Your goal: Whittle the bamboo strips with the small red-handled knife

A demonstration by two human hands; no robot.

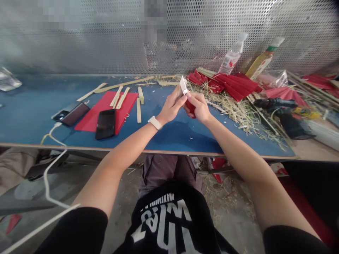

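My right hand is closed around the red handle of a knife, whose short pale blade points up and away from me. My left hand is closed right beside it, thumb against the base of the blade. Whatever its fingers hold is mostly hidden. Both hands are together above the blue table. Nearest to my left hand lie two short pale wooden strips. Beyond my right hand are folded red fans and a heap of thin shavings.
To the left, a red sheet bears several pale strips and a black phone. A power bank trails a white cable. At right lie a cordless drill and two bottles leaning on the perforated metal panel.
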